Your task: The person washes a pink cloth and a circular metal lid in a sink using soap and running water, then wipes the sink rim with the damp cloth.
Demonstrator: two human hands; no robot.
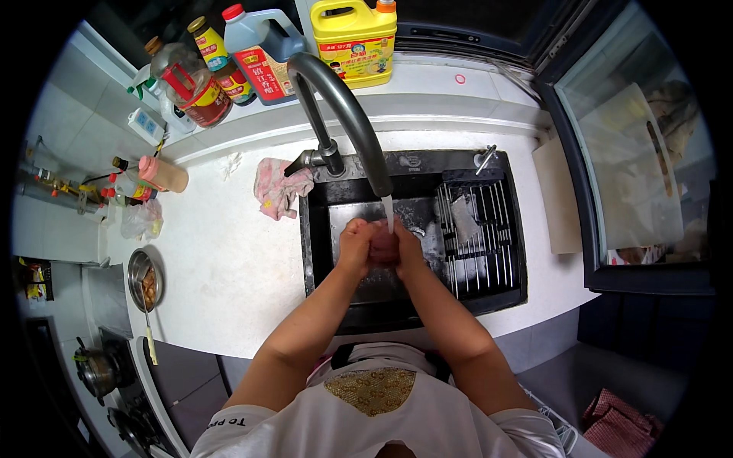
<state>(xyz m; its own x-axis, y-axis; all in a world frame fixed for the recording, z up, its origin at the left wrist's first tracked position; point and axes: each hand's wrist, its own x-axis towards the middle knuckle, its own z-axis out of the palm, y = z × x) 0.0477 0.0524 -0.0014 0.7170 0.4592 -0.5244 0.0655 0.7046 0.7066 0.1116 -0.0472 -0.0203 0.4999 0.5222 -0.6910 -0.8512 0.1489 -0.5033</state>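
While a white desk (221,282) spreads widely from left to right, a black sink (321,237) is set into it, straight in front of the person. Across the sink's right part sits a rack (489,238) of metal bars. A dark faucet (357,114) rises at the rear rim and arches forward. On the ledge beyond stand a yellow jug (355,46) with an orange cap and, to its left, a bluish jug (263,61) with a red cap. A metal pan (137,267) with a pale handle rests near the desk's left end, and a pink, patterned cloth (281,187) lies crumpled beside the sink's rear left corner. Over the basin, left of the rack, the left hand (355,246) and the right hand (410,248) are curled around opposite sides of a reddish lump (384,244), gripping it between them; the fingers underneath are hidden. The lump is directly below the spout, where a thin stream of water (388,206) runs down onto it. Smallest are the brownish pieces (149,286) lying in the pan.
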